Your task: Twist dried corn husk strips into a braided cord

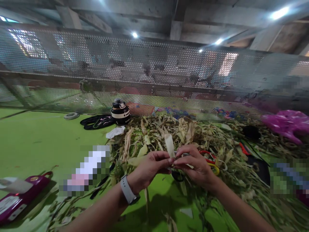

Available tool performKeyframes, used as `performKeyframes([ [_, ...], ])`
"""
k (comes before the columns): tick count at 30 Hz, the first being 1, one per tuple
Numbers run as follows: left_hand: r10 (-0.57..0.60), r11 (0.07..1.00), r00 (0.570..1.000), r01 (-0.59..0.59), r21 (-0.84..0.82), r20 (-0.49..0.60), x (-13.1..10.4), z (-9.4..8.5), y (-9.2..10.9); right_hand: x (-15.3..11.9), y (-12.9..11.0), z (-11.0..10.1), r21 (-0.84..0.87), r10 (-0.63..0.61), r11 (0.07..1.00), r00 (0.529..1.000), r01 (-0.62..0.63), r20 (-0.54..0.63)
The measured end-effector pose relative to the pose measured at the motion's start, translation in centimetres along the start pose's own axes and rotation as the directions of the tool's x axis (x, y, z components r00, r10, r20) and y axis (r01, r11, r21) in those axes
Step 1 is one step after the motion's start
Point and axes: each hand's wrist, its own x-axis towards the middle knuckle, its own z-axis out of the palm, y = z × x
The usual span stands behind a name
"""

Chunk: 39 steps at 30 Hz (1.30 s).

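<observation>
A pale, dried corn husk strip (169,145) stands up between my two hands, just above the green table. My left hand (154,166), with a light watch strap at the wrist, pinches its lower end between thumb and fingers. Close against it, my right hand (193,162) also pinches at the base of the husk with bent fingers. The fingertips of both hands nearly meet and hide that end. Beside and behind my right hand lie a red handle loop (209,155) and a yellow loop (214,169), partly covered by husks.
A heap of dry husks (154,129) spreads behind and right of my hands. A black-and-cream bottle (120,112) stands at the back left. A magenta device (21,199) lies at left on the green table (36,138). Pink plastic (288,124) sits at right. A perforated metal screen (145,87) rises behind.
</observation>
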Motion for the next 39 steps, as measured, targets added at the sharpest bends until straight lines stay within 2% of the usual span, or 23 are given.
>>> performKeyframes([
  [7,-0.004,0.999,1.000,0.004,0.050,0.014,0.0,-0.1,-0.1,0.1,-0.6,0.3,0.007,0.055,0.998,0.998,-0.054,-0.016],
  [10,0.035,0.999,0.999,-0.035,0.029,0.008,0.0,0.0,-0.2,-0.2,-0.9,0.8,-0.008,0.141,0.990,0.988,-0.141,-0.058],
  [15,0.163,0.983,0.985,-0.158,0.089,-0.049,-0.1,0.4,-0.4,-0.6,-1.2,1.8,0.009,0.261,0.965,0.951,-0.263,-0.168],
  [20,0.250,0.950,0.967,-0.237,0.204,-0.043,-0.1,0.6,-0.6,-0.5,-1.6,2.3,0.058,0.351,0.936,0.918,-0.347,-0.184],
  [23,0.306,0.921,0.952,-0.290,0.261,-0.021,0.0,0.5,-0.7,-0.5,-1.7,2.5,0.118,0.438,0.899,0.871,-0.422,-0.221],
  [25,0.336,0.906,0.942,-0.323,0.276,-0.003,0.0,0.4,-0.8,-0.5,-1.7,2.5,0.141,0.484,0.874,0.851,-0.464,-0.202],
  [28,0.377,0.888,0.926,-0.360,0.288,-0.004,0.1,0.3,-1.0,-0.4,-1.8,2.4,0.089,0.438,0.899,0.885,-0.429,-0.158],
  [30,0.385,0.885,0.923,-0.368,0.286,-0.005,0.2,0.3,-1.2,-0.4,-1.9,2.4,0.048,0.372,0.928,0.909,-0.370,-0.186],
  [33,0.356,0.896,0.934,-0.345,0.281,0.013,0.1,0.2,-1.4,-0.4,-2.1,2.4,0.009,0.346,0.935,0.907,-0.355,-0.240],
  [39,0.310,0.923,0.951,-0.296,0.245,-0.016,0.0,0.4,-1.0,-0.4,-2.2,1.9,0.039,0.409,0.911,0.891,-0.410,-0.198],
])
